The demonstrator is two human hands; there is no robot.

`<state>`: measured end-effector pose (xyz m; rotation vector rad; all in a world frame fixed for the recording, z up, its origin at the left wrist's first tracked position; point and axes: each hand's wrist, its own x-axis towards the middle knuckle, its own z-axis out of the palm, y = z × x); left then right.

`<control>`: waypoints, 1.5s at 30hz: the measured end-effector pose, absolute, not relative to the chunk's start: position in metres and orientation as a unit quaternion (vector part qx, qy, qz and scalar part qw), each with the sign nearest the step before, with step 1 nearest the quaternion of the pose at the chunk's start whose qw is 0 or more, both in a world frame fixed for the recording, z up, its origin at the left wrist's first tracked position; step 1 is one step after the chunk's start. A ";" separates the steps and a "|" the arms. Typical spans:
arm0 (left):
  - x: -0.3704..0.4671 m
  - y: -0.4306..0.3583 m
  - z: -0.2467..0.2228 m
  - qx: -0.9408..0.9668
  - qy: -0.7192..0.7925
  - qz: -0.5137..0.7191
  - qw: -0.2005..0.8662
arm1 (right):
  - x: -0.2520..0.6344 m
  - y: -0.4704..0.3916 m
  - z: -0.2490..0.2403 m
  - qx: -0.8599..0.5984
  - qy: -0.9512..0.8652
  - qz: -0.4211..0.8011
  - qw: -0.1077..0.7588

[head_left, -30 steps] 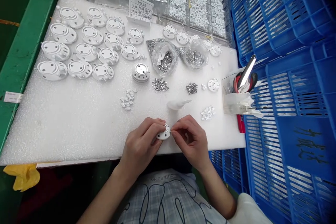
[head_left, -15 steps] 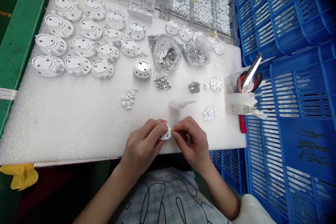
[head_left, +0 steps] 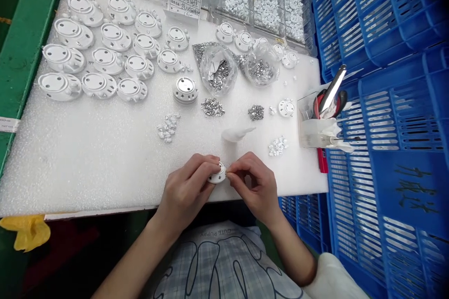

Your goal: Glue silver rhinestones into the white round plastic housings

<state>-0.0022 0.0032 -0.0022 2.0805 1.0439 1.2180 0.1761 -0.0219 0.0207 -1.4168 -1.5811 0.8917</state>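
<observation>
My left hand (head_left: 187, 187) is closed on a small white disc-shaped part (head_left: 217, 176) with dark slots round its side, held above the front edge of the foam sheet (head_left: 115, 159). At the disc's right rim my right hand (head_left: 254, 184) pinches with thumb and forefinger; whatever sits between the fingertips is too small to make out. Just beyond my hands stands a white squeeze bottle (head_left: 234, 134) with a thin tip pointing right. Small piles of metal pieces (head_left: 212, 107) and white pieces (head_left: 168, 128) lie farther out, with more white pieces (head_left: 278, 146) at the right.
Rows of white discs (head_left: 101, 85) fill the back left. A stack of discs (head_left: 185, 89) and plastic bags of metal bits (head_left: 219, 72) stand mid-back. Behind are clear compartment trays (head_left: 270, 0) and a paper label (head_left: 184, 0). Pliers (head_left: 331, 98) in a clear box and blue crates (head_left: 386, 145) line the right.
The whole view has shifted slightly, so things appear a little farther left and up. Both hands keep nearly the same pose at the disc, which seems slightly turned.
</observation>
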 end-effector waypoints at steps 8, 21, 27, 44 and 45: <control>-0.001 0.002 -0.002 0.766 0.382 0.452 0.249 | 0.176 -0.022 0.021 -0.564 -0.623 0.361 0.404; -0.002 0.001 -0.002 0.766 0.387 0.450 0.248 | 0.176 -0.024 0.021 -0.566 -0.625 0.364 0.396; -0.002 0.001 -0.002 0.761 0.390 0.450 0.257 | 0.177 -0.027 0.018 -0.561 -0.613 0.380 0.406; -0.003 0.001 0.005 0.722 0.412 0.481 0.279 | 0.184 -0.018 0.024 -0.645 -0.634 0.240 0.352; -0.003 0.001 0.005 0.721 0.410 0.483 0.280 | 0.184 -0.017 0.024 -0.642 -0.645 0.233 0.343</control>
